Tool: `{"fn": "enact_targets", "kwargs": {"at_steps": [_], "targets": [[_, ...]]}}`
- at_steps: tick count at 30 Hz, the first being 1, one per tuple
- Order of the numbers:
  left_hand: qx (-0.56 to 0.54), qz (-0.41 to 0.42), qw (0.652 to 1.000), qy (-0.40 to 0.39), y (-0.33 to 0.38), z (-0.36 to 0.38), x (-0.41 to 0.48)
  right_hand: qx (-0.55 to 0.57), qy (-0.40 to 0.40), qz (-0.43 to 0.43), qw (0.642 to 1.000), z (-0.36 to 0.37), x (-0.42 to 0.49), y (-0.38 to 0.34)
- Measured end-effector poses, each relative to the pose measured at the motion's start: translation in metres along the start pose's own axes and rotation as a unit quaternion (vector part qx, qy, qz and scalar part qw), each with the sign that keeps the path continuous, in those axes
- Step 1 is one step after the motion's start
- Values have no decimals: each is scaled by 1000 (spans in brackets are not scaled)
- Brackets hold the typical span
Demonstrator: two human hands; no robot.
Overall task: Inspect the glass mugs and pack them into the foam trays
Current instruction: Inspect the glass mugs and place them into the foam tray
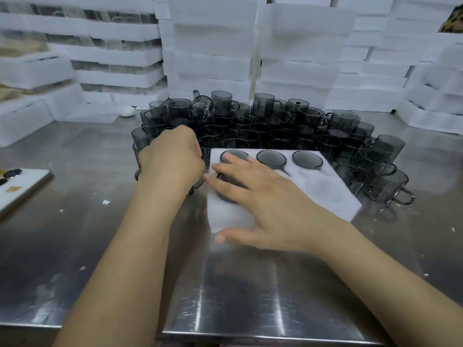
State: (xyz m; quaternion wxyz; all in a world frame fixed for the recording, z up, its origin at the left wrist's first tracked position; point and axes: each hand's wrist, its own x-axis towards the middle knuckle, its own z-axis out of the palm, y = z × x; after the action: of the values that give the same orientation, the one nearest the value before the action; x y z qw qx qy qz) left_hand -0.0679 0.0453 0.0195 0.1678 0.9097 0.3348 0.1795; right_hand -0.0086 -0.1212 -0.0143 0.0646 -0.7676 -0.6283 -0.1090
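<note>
Head view: a steel table [125, 246] fills the frame, with stacks of white foam trays [213, 46] walling it in from 10 to 2 o'clock. In front of them, at 12 o'clock, stands a crowd of smoked-glass mugs [250, 128], most upright, some piled on others, one clear one tipped on its side near 11.

Just below the crowd lies the tray [325, 194] being filled, its long axis running from 9 toward 3 o'clock, slightly skewed. Three mugs sit in its far row, bottoms up; a fourth shows dark under the fingers in the near row at the 9 o'clock end. The remaining near pockets look unfilled.

The right hand [258, 206] lies flat across the tray's 9 o'clock end, fingers straight and spread, thumb at the near edge, pressing rather than grasping. The left hand [172, 159] is curled at the tray's 9 o'clock side, at the edge of the crowd; it seems to grip a mug [198, 184], whose dark glass shows beneath the palm, though the hand hides most of it.

That mug lies at 9 o'clock from the open pockets, so the left hand, nearer, would carry it toward 3 o'clock.

A phone [20, 189] rests at 9 o'clock.
</note>
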Motion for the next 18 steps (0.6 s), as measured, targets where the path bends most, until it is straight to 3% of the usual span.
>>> {"fn": "enact_targets", "kwargs": {"at_steps": [6, 9, 11, 13, 16, 17, 18], "targets": [[-81, 52, 987, 131, 2, 4, 0, 3, -108, 1, 994, 0, 4, 13], [-125, 103, 971, 177, 8, 6, 0, 114, -124, 13, 986, -6, 7, 14], [-140, 146, 961, 188, 13, 8, 1, 249, -106, 42, 962, -9, 6, 18], [-154, 191, 950, 191, 18, 11, 2, 419, -2, 95, 903, -12, 5, 21], [-149, 268, 933, 188, 23, 19, 2, 560, 242, 211, 764, -11, 0, 38], [-144, 293, 928, 179, 24, 21, 2, 556, 286, 238, 743, -11, -2, 45], [-131, 323, 922, 170, 25, 23, 2, 529, 301, 252, 753, -10, -4, 50]]}}
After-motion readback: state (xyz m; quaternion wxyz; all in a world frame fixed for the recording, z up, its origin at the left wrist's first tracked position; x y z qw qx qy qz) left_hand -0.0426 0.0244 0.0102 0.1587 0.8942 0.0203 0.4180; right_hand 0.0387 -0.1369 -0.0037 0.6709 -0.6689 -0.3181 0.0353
